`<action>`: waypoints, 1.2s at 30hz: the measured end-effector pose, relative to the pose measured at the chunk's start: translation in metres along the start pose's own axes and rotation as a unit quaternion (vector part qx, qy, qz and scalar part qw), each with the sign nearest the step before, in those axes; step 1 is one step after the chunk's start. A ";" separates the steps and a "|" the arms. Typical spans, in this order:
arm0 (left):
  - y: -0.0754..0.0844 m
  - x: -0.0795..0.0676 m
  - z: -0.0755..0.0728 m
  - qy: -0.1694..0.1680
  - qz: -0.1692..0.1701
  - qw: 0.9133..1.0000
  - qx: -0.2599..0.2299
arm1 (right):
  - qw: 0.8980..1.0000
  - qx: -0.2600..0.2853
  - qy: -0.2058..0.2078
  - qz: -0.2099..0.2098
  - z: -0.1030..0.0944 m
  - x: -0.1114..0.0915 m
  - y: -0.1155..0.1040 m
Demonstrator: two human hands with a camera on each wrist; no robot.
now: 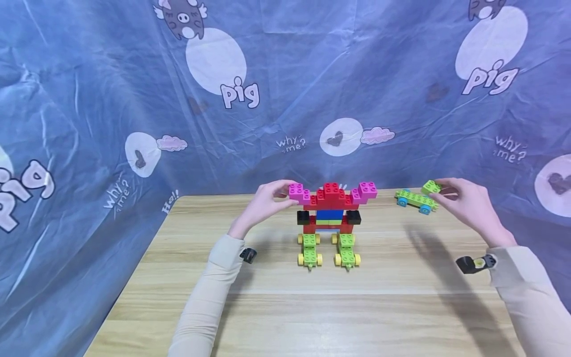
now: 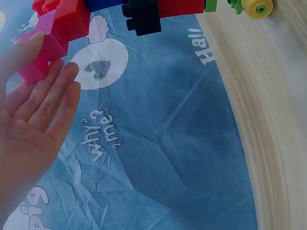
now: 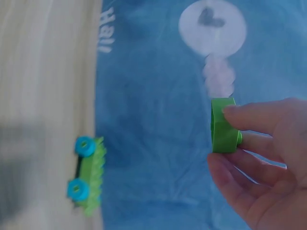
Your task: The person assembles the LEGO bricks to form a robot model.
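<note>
A figure built of toy building bricks (image 1: 330,198) stands upright on the table, with red, blue and black parts and two green wheeled bases (image 1: 310,253) as feet. My left hand (image 1: 269,201) pinches the pink brick (image 1: 296,191) at the figure's left end; in the left wrist view the thumb lies on the pink brick (image 2: 50,40) and the other fingers extend below. My right hand (image 1: 468,201) holds a light green brick (image 1: 430,187) between thumb and fingers. The right wrist view shows this green brick (image 3: 223,125) held up, its hollow underside facing left.
Behind and below the raised green brick, a green toy car base with blue wheels (image 1: 415,199) stands near the table's back edge. A blue cloth (image 1: 285,99) with pig prints hangs behind the wooden table (image 1: 312,317). Another pink brick (image 1: 368,189) tops the figure's right end.
</note>
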State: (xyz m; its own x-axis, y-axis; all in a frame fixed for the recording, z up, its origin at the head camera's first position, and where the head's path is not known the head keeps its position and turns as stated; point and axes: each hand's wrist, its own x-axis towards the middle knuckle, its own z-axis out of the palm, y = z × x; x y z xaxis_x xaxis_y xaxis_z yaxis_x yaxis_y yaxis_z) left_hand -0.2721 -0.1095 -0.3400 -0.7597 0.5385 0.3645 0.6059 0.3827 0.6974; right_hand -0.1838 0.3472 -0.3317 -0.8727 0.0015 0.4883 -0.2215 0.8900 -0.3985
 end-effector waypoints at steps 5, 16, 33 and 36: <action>0.001 0.000 0.000 0.000 -0.002 1.000 -0.003 | 0.999 0.020 0.011 -0.025 -0.004 0.007 -0.020; -0.002 0.001 0.001 0.005 -0.002 1.000 0.003 | 0.997 0.036 0.021 -0.068 -0.014 0.016 -0.062; -0.003 0.000 0.001 0.006 -0.004 1.000 -0.005 | 0.988 0.061 0.001 -0.140 -0.004 0.031 -0.116; -0.003 0.000 0.001 0.006 -0.005 1.000 -0.008 | 0.986 0.057 -0.002 -0.154 0.001 0.034 -0.124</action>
State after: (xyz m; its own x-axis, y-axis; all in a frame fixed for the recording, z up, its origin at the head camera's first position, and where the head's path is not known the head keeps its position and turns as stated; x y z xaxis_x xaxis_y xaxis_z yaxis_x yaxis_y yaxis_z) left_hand -0.2738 -0.1095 -0.3427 -0.7682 0.5254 0.3659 0.5951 0.3750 0.7108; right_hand -0.1864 0.2365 -0.2669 -0.7580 -0.2631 0.5968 -0.5240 0.7905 -0.3171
